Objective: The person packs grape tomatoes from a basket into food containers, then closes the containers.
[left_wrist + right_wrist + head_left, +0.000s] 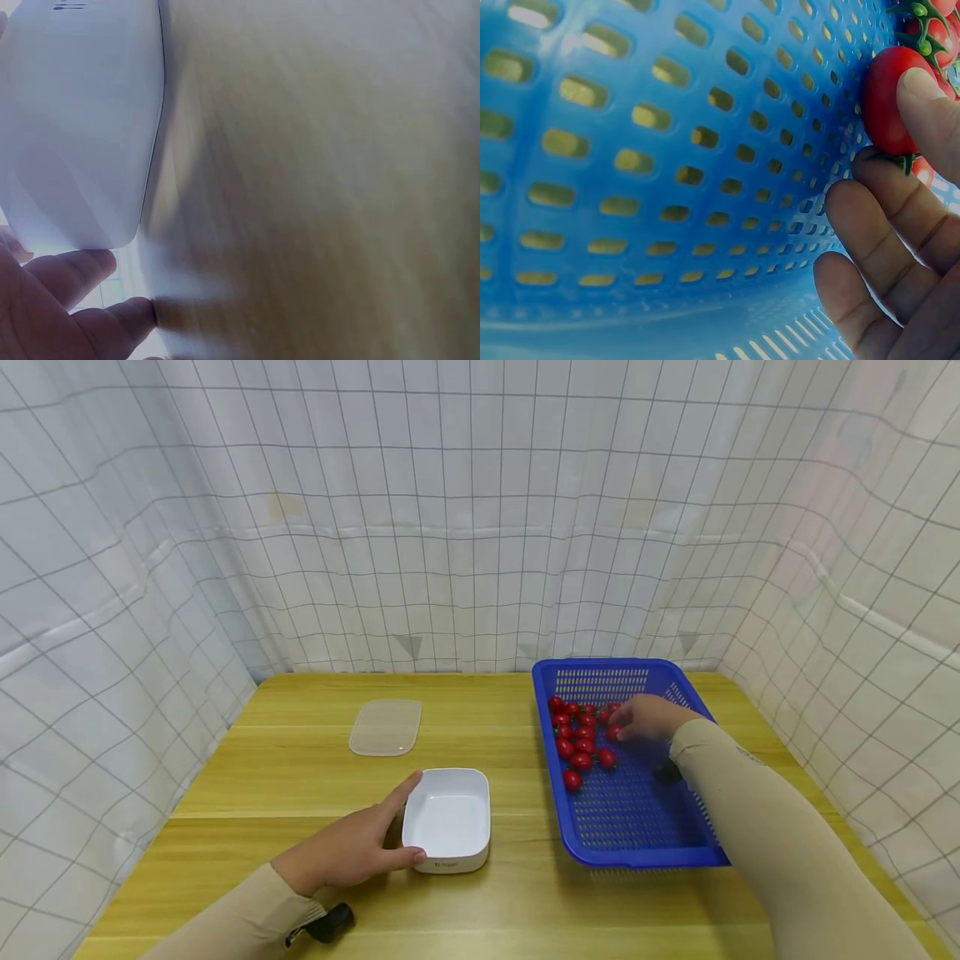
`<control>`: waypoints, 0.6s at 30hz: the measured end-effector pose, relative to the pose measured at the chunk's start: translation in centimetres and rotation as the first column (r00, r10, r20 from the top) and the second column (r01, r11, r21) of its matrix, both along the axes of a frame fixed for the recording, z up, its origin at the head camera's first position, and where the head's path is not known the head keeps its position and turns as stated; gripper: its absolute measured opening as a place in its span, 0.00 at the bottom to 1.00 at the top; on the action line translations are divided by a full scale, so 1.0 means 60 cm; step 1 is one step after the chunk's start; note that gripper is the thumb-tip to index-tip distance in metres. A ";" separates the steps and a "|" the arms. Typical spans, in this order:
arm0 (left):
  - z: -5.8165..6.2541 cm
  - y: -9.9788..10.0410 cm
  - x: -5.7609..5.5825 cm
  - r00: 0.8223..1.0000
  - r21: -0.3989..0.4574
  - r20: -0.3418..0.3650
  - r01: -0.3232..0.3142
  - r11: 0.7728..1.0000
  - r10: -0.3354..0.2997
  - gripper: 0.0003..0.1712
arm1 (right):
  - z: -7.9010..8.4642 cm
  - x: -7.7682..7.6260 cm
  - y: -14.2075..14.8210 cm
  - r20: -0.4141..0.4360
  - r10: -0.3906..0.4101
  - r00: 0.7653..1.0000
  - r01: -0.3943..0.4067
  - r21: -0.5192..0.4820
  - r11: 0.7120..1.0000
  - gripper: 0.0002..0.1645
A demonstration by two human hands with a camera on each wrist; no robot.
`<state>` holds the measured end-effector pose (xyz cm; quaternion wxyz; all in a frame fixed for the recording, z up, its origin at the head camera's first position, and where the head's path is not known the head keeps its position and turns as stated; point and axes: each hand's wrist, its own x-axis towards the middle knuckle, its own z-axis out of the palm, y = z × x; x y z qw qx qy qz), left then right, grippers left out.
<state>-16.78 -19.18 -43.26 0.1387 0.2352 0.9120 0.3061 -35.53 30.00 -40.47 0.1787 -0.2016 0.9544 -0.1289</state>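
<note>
My left hand (356,847) holds a white square container (450,818) by its left side, thumb at the front corner and fingers at the back corner. In the left wrist view its fingertips touch the container wall (79,142). Over on the right, my right hand (651,718) reaches into a blue perforated basket (630,822). Thumb and fingers there pinch a red cherry tomato (889,101) with a green stem end. Several more cherry tomatoes (581,760) lie along the basket's left side. The container's white inside holds nothing visible.
A translucent, rounded-square lid (386,727) lies on the wooden table (300,793), behind and left of the container. White grid-patterned curtains (480,568) hang along the back and both sides. The right forearm (757,818) passes over the basket's right rim.
</note>
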 end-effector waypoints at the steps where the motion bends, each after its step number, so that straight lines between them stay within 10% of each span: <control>1: 0.000 0.000 0.000 1.000 0.001 0.002 -0.001 1.000 0.001 0.64 | 0.001 0.000 0.000 -0.001 0.002 1.000 -0.002 0.002 1.000 0.20; 18: 0.001 0.000 0.002 1.000 -0.003 0.006 -0.002 1.000 0.002 0.64 | 0.012 0.001 0.010 -0.027 -0.003 1.000 0.003 -0.027 1.000 0.17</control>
